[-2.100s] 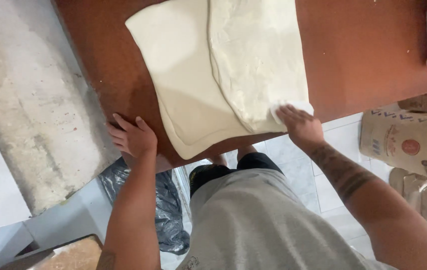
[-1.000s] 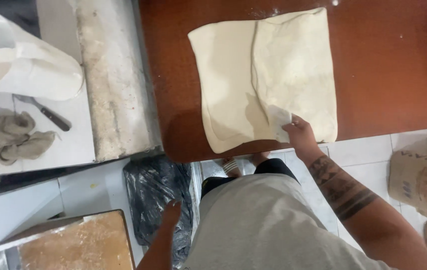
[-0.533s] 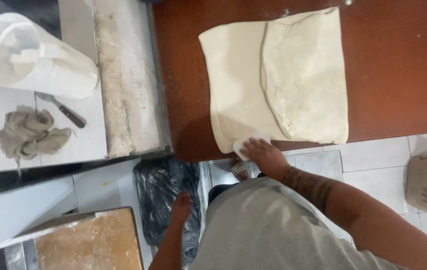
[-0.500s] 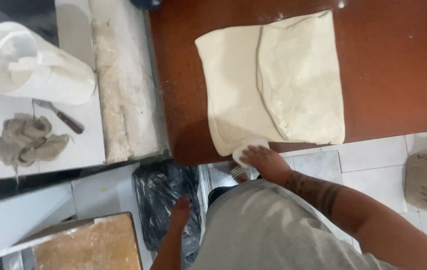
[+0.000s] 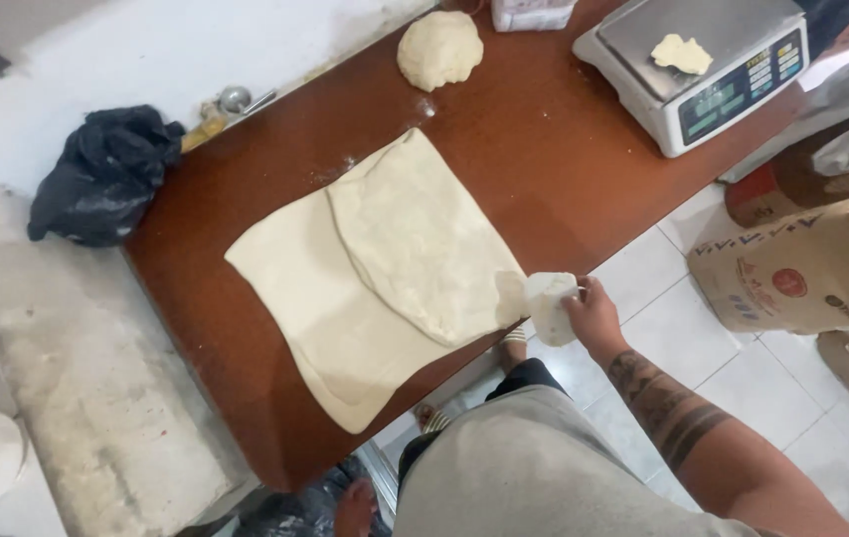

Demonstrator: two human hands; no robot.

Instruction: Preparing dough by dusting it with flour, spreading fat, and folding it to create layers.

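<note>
black bag [image 5: 104,174] far left on ledge | L hand [image 5: 355,507] low at near edge, mostly hidden, grip can't tell | folded dough sheet [image 5: 375,268] mid table [image 5: 564,169] | R hand [image 5: 594,313] closed on white scraper [image 5: 550,303] at sheet's right corner | dough ball [image 5: 439,48] & scale [image 5: 708,60] far right

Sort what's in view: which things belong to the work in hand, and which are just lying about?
In use:
right hand
scraper it holds
folded dough sheet
table

Lying about:
dough ball
scale with a dough scrap
black bag
sacks
</note>
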